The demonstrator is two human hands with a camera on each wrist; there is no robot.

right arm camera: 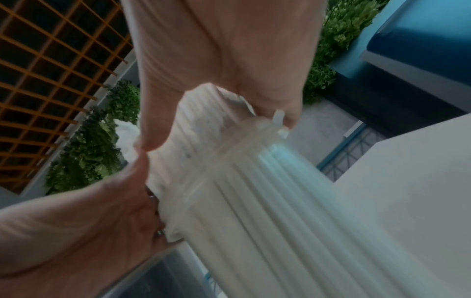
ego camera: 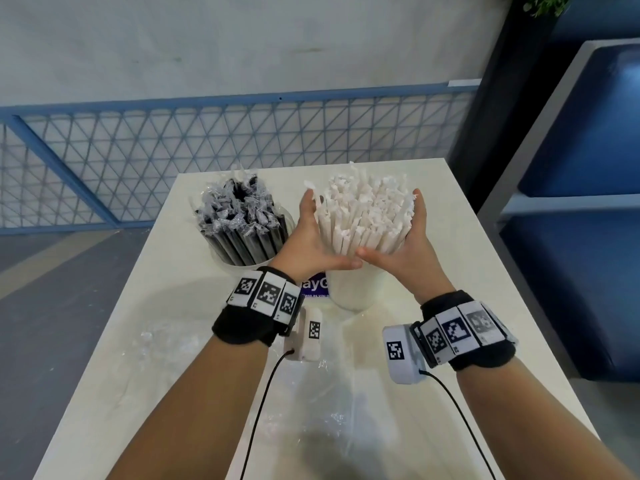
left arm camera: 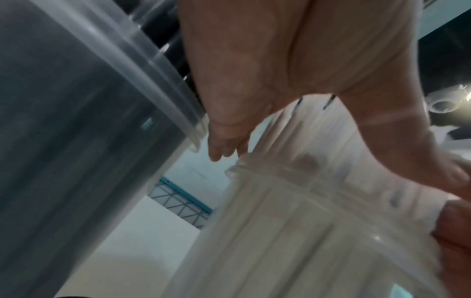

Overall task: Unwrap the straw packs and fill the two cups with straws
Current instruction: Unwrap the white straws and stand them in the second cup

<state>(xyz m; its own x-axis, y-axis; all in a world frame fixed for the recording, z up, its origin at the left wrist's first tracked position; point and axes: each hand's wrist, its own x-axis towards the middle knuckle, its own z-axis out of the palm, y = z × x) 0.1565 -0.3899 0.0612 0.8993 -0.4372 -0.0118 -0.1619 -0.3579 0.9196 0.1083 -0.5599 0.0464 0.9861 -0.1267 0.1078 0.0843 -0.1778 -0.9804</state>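
Observation:
Two clear cups stand side by side on the white table (ego camera: pixel 467 271). The left cup (ego camera: pixel 227 266) holds a dense bunch of black straws (ego camera: pixel 242 223) in clear wrappers. The right cup (ego camera: pixel 353 292) is packed with white paper-wrapped straws (ego camera: pixel 367 216). My left hand (ego camera: pixel 310 237) and right hand (ego camera: pixel 414 244) press flat against either side of the white bunch above the rim, fingers straight up along the straws, thumbs meeting in front. In the wrist views, my left palm (left arm camera: pixel 254 80) and right palm (right arm camera: pixel 216 50) lie against the white straws (right arm camera: pixel 267 201).
Crumpled clear plastic wrapping (ego camera: pixel 311 393) lies on the table near me. A small blue printed card (ego camera: pixel 316 286) sits between the cups. A blue mesh railing (ego camera: pixel 207 150) runs behind the table, and a blue cushioned bench (ego camera: pixel 588 168) stands to the right.

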